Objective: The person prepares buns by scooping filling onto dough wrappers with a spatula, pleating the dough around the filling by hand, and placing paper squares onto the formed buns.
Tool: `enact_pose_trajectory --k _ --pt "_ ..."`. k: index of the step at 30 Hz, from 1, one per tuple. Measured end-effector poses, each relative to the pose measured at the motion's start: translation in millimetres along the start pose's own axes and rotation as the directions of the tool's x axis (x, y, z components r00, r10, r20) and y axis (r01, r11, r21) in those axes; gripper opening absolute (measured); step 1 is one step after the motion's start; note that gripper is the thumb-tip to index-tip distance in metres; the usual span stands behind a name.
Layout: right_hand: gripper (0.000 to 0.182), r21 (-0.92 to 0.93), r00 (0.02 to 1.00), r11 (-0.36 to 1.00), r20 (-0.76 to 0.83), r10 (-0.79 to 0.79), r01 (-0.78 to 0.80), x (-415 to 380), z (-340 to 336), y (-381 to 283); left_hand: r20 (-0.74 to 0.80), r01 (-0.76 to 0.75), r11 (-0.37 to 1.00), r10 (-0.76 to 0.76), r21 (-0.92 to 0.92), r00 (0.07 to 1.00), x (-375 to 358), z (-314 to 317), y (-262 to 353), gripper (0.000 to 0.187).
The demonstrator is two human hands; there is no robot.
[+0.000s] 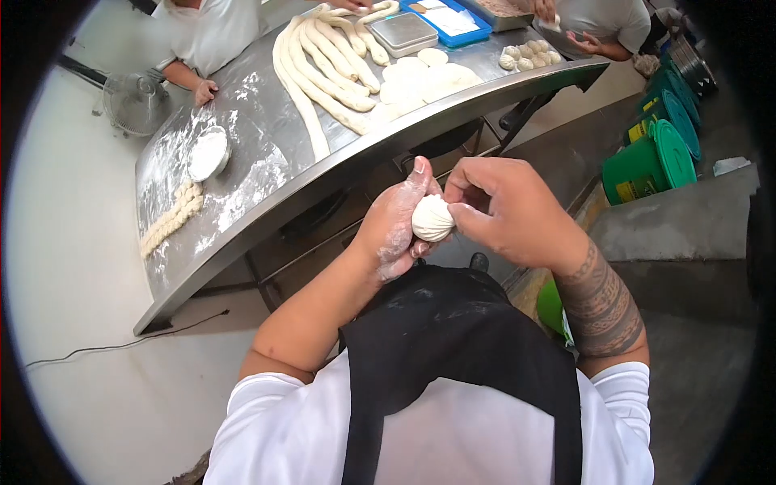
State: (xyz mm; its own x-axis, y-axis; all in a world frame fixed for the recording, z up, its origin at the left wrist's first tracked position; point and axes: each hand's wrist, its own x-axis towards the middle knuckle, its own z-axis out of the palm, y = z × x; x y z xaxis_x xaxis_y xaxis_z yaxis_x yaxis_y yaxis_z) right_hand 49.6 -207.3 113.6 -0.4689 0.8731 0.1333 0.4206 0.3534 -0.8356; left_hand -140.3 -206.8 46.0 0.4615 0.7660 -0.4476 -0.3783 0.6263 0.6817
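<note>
A round pleated dough bun sits in my floury left hand, whose palm and fingers cup it from the side and below, with the thumb pointing up. My right hand pinches the bun's upper right edge between thumb and forefinger, its other fingers curled. Folds run across the bun's surface toward that edge. Both hands are raised in front of my black apron, apart from the table's near edge. Whatever is inside the bun is hidden.
The floured steel table bears long dough ropes, flat dough rounds, a flour bowl, small dough pieces, a metal box, a blue tray and several buns. Co-workers stand beyond. Green buckets stand right.
</note>
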Motion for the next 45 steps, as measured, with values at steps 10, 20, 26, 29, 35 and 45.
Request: enact_pose_trajectory --k 10,20,26,29,35,45 --pt "0.017 -0.054 0.969 0.97 0.086 -0.23 0.235 -5.8 -11.6 -16.6 0.259 0.209 0.963 -0.161 -0.171 0.952 -11.8 2.9 10.8 0.057" --pt "0.013 -0.082 0.966 0.963 0.002 -0.259 0.258 -15.1 3.3 -11.4 0.035 -0.062 0.998 0.063 -0.014 0.997 -20.5 10.2 7.6 0.056" --pt "0.017 0.001 0.98 0.985 -0.107 -0.169 0.17 -19.2 17.2 -7.2 -0.024 -0.351 0.915 0.363 0.201 0.931 -21.6 4.6 -3.0 0.056" --pt "0.02 0.056 0.969 0.986 -0.203 -0.142 0.156 -19.3 27.4 -11.2 -0.039 -0.292 0.942 0.302 0.164 0.952 -21.1 1.0 -7.7 0.057" --pt "0.024 -0.128 0.913 0.945 -0.248 -0.323 0.3 -10.9 41.8 -7.5 -0.082 -0.246 0.962 0.237 -0.118 0.968 -13.1 8.5 -18.2 0.061" --pt "0.033 -0.239 0.894 0.873 -0.041 -0.447 0.425 -15.3 20.2 -22.7 0.136 -0.118 0.989 0.129 -0.086 0.982 -19.3 -4.1 5.4 0.071"
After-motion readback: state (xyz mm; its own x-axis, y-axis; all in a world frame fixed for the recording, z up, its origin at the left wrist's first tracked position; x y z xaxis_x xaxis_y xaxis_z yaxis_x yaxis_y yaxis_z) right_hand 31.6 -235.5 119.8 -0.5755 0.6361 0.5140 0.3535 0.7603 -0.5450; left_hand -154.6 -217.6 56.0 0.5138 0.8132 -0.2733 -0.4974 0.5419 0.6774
